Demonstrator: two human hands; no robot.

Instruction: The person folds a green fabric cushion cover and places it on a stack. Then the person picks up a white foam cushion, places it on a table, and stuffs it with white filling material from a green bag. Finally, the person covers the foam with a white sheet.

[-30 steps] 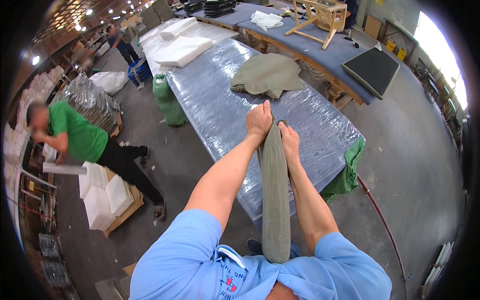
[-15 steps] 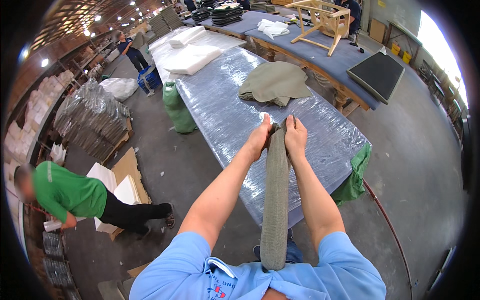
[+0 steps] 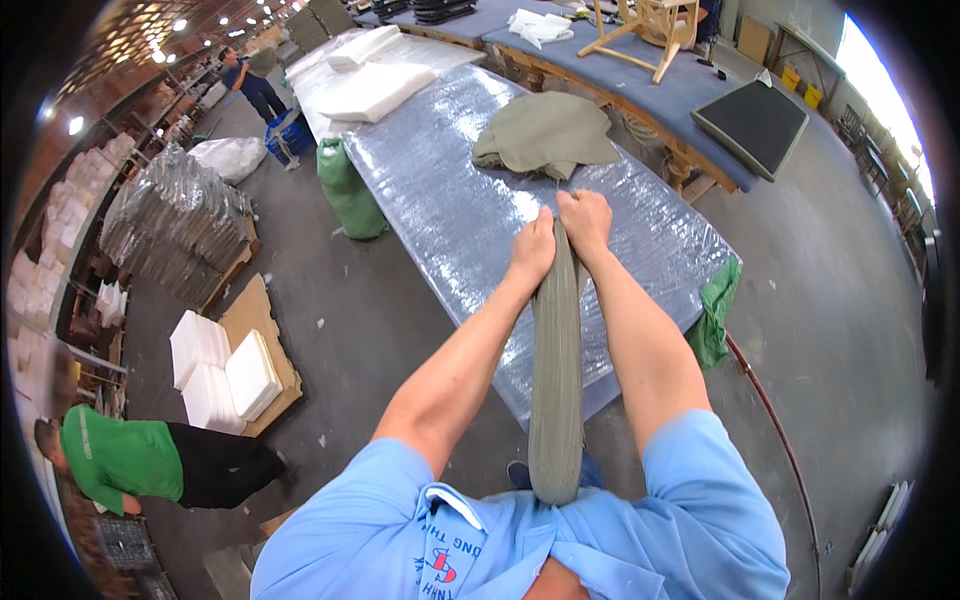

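Note:
A grey-green fabric-covered cushion (image 3: 556, 390) stands on its edge in front of me, so I see its long narrow side. Its near end rests against my shirt, and the far end is over the plastic-covered table (image 3: 440, 170). At that far end my left hand (image 3: 535, 246) grips the cover from the left, its fingers curled. My right hand (image 3: 587, 222) is closed on the cover's far edge in a fist, slightly farther out. Just beyond my hands lies a pile of loose grey-green fabric covers (image 3: 548, 135). The cushion's broad faces are hidden from me.
White foam sheets (image 3: 375, 90) lie at the table's far end. A blue-topped bench at the right carries a wooden chair frame (image 3: 640, 40) and a dark panel (image 3: 752, 125). A red hose (image 3: 775, 420) crosses the floor. A person in green (image 3: 125, 455) is at the left.
Both hands have moved slightly away from me and closed tighter round the cover's far end; the right is now a fist. The person in green has moved farther left and nearer.

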